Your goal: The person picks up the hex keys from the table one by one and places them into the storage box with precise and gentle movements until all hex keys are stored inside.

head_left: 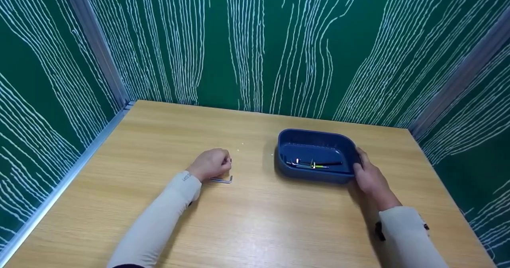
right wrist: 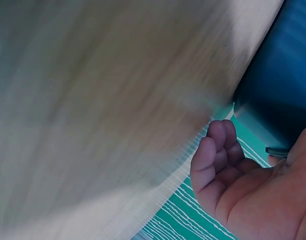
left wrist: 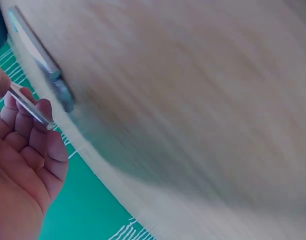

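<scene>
My left hand [head_left: 211, 163] is curled above the left-centre part of the table. In the left wrist view its thumb and fingers pinch a slim metal hex key [left wrist: 30, 107]. Just under that hand, an L-shaped hex key [head_left: 228, 181] lies on the wood, its bent end pointing away from me. My right hand [head_left: 370, 176] grips the right end of a dark blue box [head_left: 314, 177], with the thumb over the rim. Inside the open box several thin items [head_left: 314, 165], some dark and some yellow-green, lie near its front wall.
The wooden table [head_left: 255, 228] reaches back to a green wall [head_left: 215, 61] with wavy white lines. Similar walls stand left and right, with metal posts [head_left: 97, 41] at the corners. Small white specks [head_left: 238, 150] lie between the left hand and the box.
</scene>
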### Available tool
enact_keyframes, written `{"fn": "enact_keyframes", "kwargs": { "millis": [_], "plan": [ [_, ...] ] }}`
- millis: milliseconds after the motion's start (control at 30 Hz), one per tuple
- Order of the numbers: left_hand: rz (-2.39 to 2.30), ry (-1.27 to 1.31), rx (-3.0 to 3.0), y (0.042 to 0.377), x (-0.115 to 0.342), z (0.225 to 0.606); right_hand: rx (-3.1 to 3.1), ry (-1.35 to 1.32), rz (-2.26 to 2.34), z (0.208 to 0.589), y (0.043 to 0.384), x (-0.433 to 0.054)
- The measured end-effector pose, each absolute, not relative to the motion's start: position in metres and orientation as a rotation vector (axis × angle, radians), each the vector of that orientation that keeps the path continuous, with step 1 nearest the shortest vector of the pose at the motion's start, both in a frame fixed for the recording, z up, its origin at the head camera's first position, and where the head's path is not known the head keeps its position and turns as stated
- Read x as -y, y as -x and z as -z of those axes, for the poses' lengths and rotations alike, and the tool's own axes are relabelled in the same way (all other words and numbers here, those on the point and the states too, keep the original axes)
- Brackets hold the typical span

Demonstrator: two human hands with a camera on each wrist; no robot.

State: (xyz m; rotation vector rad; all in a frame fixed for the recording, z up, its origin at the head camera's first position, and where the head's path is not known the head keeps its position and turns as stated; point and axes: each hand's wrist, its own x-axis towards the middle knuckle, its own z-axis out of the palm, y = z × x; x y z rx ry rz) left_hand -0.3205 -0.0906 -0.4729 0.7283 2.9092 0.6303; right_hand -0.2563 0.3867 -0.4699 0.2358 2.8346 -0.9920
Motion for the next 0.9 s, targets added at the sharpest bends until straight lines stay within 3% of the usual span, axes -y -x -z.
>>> {"fn": "enact_keyframes", "kwargs": {
  "millis": [233,900],
  "plan": [
    [-0.769,-0.625,-2.832,0.32,0.082,0.465,-2.843,-0.236,1.011,0.47,0.256,-0.386],
    [-1.04,-0.723,-2.81,0.314,0.042,0.454,-2.86,-0.275,0.969,0.471,0.257,-0.384]
  ]
}}
